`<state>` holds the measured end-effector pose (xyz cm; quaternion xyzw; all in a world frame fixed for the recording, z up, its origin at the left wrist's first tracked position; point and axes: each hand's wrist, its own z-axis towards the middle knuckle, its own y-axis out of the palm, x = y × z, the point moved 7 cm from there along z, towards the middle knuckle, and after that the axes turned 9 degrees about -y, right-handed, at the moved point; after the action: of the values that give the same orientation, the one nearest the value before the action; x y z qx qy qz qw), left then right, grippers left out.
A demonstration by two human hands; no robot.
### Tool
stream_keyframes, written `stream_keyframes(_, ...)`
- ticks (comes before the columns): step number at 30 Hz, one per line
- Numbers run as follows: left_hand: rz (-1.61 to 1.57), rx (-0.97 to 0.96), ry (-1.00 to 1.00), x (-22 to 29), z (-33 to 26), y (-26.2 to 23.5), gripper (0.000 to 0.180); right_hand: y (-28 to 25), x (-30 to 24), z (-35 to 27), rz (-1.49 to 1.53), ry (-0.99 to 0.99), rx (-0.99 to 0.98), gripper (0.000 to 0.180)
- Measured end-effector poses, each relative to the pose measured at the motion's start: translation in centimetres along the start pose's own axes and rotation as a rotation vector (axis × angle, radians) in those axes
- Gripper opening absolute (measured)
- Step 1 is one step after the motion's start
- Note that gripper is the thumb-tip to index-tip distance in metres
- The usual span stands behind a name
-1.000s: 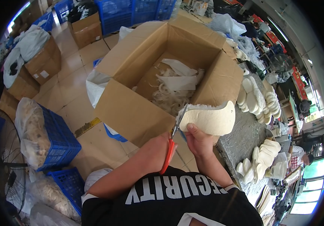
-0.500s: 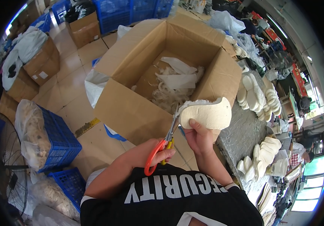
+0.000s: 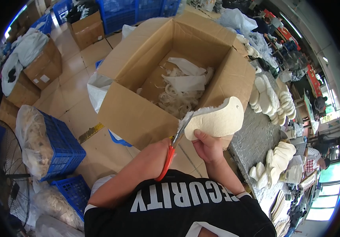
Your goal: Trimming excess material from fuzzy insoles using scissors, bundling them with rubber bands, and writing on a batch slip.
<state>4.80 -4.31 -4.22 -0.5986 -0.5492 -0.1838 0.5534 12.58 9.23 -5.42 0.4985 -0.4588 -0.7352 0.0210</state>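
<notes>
My left hand (image 3: 158, 157) is closed around the red handle of a pair of scissors (image 3: 168, 161). The blades point up and away, lying against the left edge of a cream insole with a fluffy white rim (image 3: 221, 118). A thin strip of fluff hangs off that edge by the blades. Gripping the insole's near edge, my right hand (image 3: 208, 147) has its thumb on top and its fingers underneath, partly hidden. Both hands are just in front of an open cardboard box (image 3: 138, 114), where curled white trimmings (image 3: 177, 96) and pale sheets (image 3: 185, 83) lie at the bottom.
At the right stands a grey-topped table (image 3: 252, 136) with piles of cream insoles (image 3: 274, 162). Blue crates (image 3: 63, 138) with bagged material and a black fan (image 3: 14, 173) are on the left. Further cardboard boxes (image 3: 43, 65) stand behind on the tiled floor.
My left hand has turned and moved slightly up, so the yellow part of the scissors handle is now hidden. The insole has tilted a little, and the blades have shifted along its left edge.
</notes>
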Motion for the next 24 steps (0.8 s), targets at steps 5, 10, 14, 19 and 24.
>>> stream_keyframes(5,0.097,-0.009,-0.036,0.2,-0.1,-0.3,0.021,-0.5,-0.2,-0.1,-0.045,0.005,0.001,0.055)
stream_keyframes(10,0.244,0.001,0.054,-0.2,-0.7,-0.4,0.026,-0.7,-0.4,0.2,-0.057,0.033,-0.028,0.054)
stream_keyframes(14,0.195,-0.066,0.007,-0.3,-0.8,-0.4,0.026,-0.8,-0.5,0.1,-0.029,0.062,-0.018,0.050)
stream_keyframes(19,0.172,-0.043,-0.005,-0.4,-0.5,-0.9,0.027,-0.3,0.2,0.2,-0.058,0.120,-0.070,0.048)
stream_keyframes(24,0.228,-0.059,0.013,-0.1,-0.1,-1.7,0.028,-0.3,-0.1,1.1,-0.091,0.134,-0.076,0.056)
